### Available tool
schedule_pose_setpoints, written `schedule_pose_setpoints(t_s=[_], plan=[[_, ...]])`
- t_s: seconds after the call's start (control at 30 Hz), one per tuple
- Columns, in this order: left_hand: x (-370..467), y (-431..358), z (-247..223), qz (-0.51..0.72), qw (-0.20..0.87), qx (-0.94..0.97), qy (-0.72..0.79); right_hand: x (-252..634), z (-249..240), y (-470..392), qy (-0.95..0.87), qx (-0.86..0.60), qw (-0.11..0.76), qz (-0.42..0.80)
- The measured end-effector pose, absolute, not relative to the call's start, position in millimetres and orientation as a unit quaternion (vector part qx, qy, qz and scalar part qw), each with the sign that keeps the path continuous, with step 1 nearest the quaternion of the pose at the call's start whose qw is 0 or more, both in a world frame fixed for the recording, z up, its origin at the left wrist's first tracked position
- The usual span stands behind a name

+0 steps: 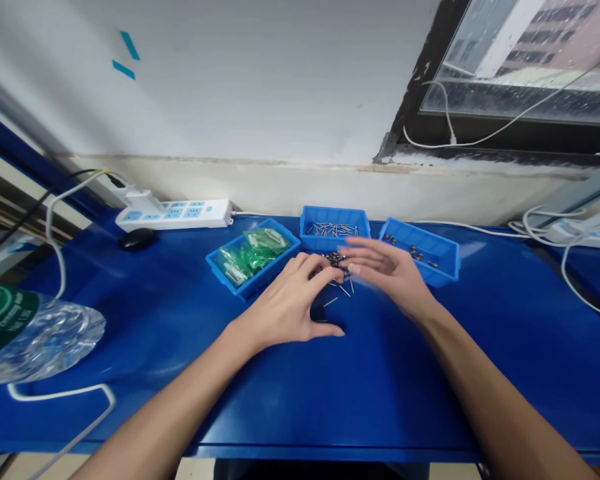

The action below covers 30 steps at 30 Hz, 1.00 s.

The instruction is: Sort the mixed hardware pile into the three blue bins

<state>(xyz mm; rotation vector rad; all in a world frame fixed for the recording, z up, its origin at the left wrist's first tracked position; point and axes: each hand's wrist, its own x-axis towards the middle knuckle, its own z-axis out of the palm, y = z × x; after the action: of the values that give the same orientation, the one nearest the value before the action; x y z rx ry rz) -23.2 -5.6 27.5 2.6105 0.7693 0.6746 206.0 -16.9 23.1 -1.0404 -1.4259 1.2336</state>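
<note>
Middle tray: We took this blue tray (335, 216), with its slim metal pins (333, 231), as our landmark.
Pile: Small metal pieces lay in a dark pile (334, 259) on the desk (330, 393), just in front of the middle tray, partly hidden by our hands; a few loose pins (331, 302) lay nearer us.
Left hand: Our left hand (286, 305) arched over the pile's left side in front of the middle tray, its grip spread wide, thumb well apart from the curled fingers.
Right hand: Our right hand (395, 270) was blurred, in front and to the right of the middle tray; we could not tell whether its grip pinched anything.
Sorting: We judged the step in hand to be picking through the pile; the next move called for a fine fingertip pinch on one piece.
Side trays: The left tray (247, 289), with green bags (260, 253), and the right tray (443, 250), with small dark pieces (417, 253), flanked the middle tray, their walls limiting sideways reach.
Desk room: Forward of the middle tray, bare desk ran to the front edge between our forearms, while the wall stood close behind it.
</note>
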Motion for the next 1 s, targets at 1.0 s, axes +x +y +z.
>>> schedule_pose_setpoints(t_s=[1.0], plan=[[-29,7,22,0.265,0.129,0.911,0.287,201,15,-20,-0.683,-0.435,0.369,0.457]])
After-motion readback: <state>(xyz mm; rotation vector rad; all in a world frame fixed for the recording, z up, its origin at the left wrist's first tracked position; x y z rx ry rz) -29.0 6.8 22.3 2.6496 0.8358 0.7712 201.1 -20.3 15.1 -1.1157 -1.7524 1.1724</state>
